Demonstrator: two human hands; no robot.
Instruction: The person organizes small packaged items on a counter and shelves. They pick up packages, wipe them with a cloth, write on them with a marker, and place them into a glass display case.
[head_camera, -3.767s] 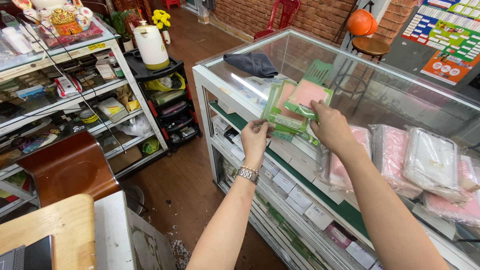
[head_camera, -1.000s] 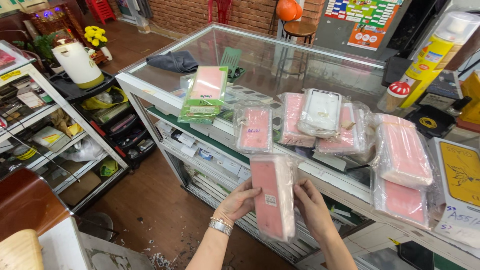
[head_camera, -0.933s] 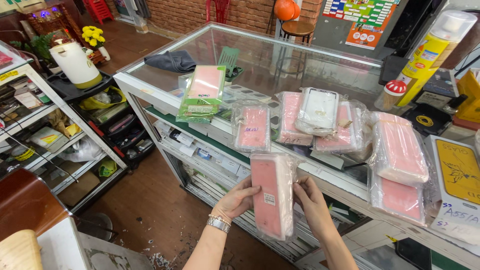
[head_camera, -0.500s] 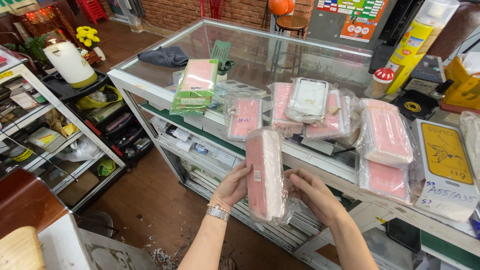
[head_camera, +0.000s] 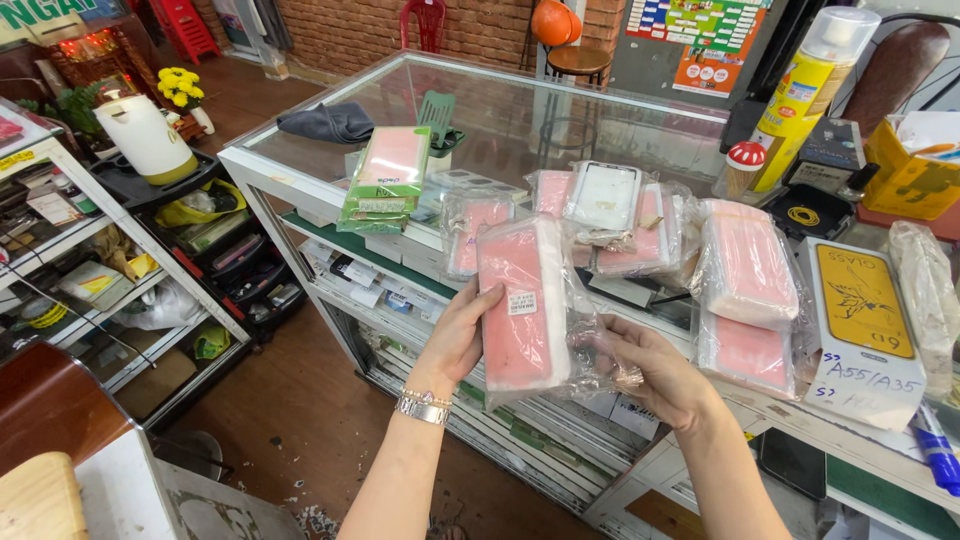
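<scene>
Brick walls and a brown floor framed a small shop, where a glass counter (head_camera: 560, 110) ran from the near left corner toward the far right. Both hands held one clear plastic bag of pink phone cases (head_camera: 525, 305) upright in the air, just off the counter's near edge: the left hand (head_camera: 458, 338) gripped the bag's left side with fingers curled against it, a bracelet at the wrist, while the right hand (head_camera: 655, 368) pinched the loose crinkled plastic on the right. On the glass lay more bagged cases — a green-edged stack (head_camera: 385, 180) near the left edge, a small pink bag (head_camera: 470, 230) beside it, a bag with a white case (head_camera: 600, 197) on top of further pink ones, and two fat pink bags (head_camera: 745, 265) toward the near right edge. A yellow flat box (head_camera: 865, 315) sat beside those, close to the right corner. A yellow spray can (head_camera: 810, 90) stood at the far right, and a folded dark cloth (head_camera: 325, 122) rested near the far left corner. Inside the counter, shelves held small packets I could not make out. A white kettle (head_camera: 145, 135) stood on the metal shelving to the left.
</scene>
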